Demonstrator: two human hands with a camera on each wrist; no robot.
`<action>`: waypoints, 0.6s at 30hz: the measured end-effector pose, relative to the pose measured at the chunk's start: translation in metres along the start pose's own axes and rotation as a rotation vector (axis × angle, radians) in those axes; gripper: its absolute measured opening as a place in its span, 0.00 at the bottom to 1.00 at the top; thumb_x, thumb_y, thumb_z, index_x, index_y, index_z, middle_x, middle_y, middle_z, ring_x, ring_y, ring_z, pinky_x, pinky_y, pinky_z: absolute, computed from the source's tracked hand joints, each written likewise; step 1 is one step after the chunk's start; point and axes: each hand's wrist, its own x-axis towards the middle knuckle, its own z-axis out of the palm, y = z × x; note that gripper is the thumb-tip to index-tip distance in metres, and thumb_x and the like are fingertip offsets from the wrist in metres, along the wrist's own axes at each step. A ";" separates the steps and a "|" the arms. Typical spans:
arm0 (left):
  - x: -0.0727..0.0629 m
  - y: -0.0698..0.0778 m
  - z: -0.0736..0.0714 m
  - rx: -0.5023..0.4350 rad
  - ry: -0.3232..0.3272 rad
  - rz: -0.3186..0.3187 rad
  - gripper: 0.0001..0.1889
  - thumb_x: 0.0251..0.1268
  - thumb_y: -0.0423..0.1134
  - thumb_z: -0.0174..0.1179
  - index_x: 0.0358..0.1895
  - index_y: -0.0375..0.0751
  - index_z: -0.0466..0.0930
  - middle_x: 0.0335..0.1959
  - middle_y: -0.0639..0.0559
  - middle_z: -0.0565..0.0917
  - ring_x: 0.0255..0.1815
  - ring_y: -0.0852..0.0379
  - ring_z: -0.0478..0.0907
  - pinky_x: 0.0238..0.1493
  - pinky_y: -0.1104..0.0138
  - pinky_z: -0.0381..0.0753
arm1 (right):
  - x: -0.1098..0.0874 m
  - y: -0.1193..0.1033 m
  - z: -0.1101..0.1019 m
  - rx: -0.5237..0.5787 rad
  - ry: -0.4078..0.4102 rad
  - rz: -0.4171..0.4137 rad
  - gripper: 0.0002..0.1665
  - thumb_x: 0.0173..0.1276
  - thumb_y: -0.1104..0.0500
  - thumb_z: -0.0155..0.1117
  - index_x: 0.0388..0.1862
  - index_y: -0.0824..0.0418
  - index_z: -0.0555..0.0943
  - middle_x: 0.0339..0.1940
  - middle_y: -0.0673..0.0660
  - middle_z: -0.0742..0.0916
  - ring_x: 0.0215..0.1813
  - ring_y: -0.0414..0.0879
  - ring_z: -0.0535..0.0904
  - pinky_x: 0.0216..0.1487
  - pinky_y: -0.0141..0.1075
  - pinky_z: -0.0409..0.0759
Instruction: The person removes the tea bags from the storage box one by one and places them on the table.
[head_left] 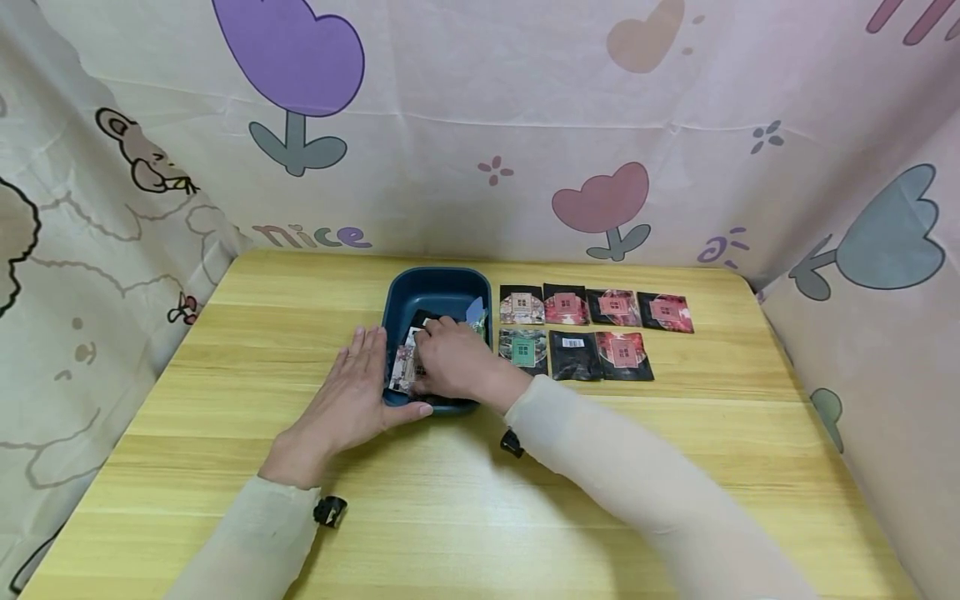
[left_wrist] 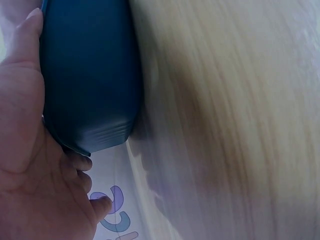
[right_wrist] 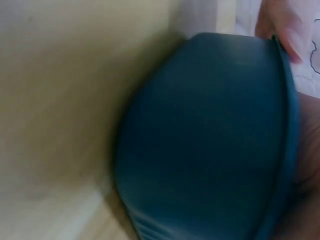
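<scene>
A dark blue rectangular bin [head_left: 435, 287] stands on the table with several small packets in it. My left hand [head_left: 356, 379] rests along the bin's left rim, fingers straight and thumb stretched toward the near corner. In the left wrist view, its palm lies at the rim of the bin [left_wrist: 95, 75]. My right hand [head_left: 459, 360] reaches down inside, its fingers bent over a black packet with a pale floral print [head_left: 403, 371]. Those fingertips are partly hidden, and I cannot tell whether they pinch it. A blue and green packet [head_left: 476, 314] leans at the bin's right wall.
Right of the bin lie two rows of flat packets. The back row has a pale floral packet [head_left: 522, 305] and several red and black ones [head_left: 666, 312]. In front are a green-labelled packet [head_left: 523, 350], a black packet with a white barcode [head_left: 574, 357] and a red-labelled packet [head_left: 626, 356].
</scene>
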 end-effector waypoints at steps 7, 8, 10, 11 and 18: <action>0.001 0.000 0.000 -0.001 -0.003 0.001 0.76 0.53 0.89 0.50 0.85 0.30 0.31 0.88 0.33 0.39 0.89 0.36 0.30 0.85 0.38 0.38 | 0.006 -0.008 0.010 0.001 -0.077 0.084 0.55 0.66 0.23 0.65 0.78 0.59 0.72 0.73 0.60 0.77 0.72 0.55 0.72 0.72 0.53 0.76; 0.001 0.000 0.000 -0.002 -0.004 0.000 0.76 0.53 0.89 0.50 0.85 0.30 0.31 0.88 0.33 0.39 0.89 0.36 0.30 0.86 0.38 0.38 | 0.007 -0.008 0.011 -0.001 -0.082 0.087 0.54 0.66 0.23 0.65 0.77 0.59 0.73 0.73 0.59 0.77 0.72 0.55 0.72 0.72 0.53 0.75; 0.001 0.000 0.000 -0.006 -0.005 -0.001 0.76 0.53 0.89 0.50 0.85 0.30 0.31 0.88 0.33 0.39 0.89 0.37 0.29 0.86 0.38 0.38 | 0.007 -0.008 0.012 -0.002 -0.087 0.091 0.54 0.65 0.23 0.66 0.76 0.58 0.73 0.72 0.58 0.77 0.72 0.54 0.72 0.73 0.53 0.75; 0.001 0.000 0.000 -0.008 -0.004 -0.001 0.76 0.53 0.89 0.50 0.85 0.30 0.31 0.88 0.32 0.39 0.89 0.37 0.29 0.86 0.38 0.38 | 0.008 -0.008 0.013 -0.001 -0.087 0.093 0.54 0.65 0.23 0.66 0.76 0.58 0.73 0.72 0.58 0.77 0.72 0.54 0.72 0.73 0.53 0.74; 0.000 0.000 0.000 -0.017 -0.002 -0.008 0.75 0.54 0.88 0.53 0.85 0.30 0.32 0.88 0.32 0.40 0.89 0.37 0.29 0.85 0.38 0.38 | 0.010 -0.007 0.014 0.013 -0.084 0.105 0.56 0.65 0.23 0.66 0.79 0.59 0.70 0.76 0.59 0.75 0.74 0.55 0.70 0.74 0.54 0.74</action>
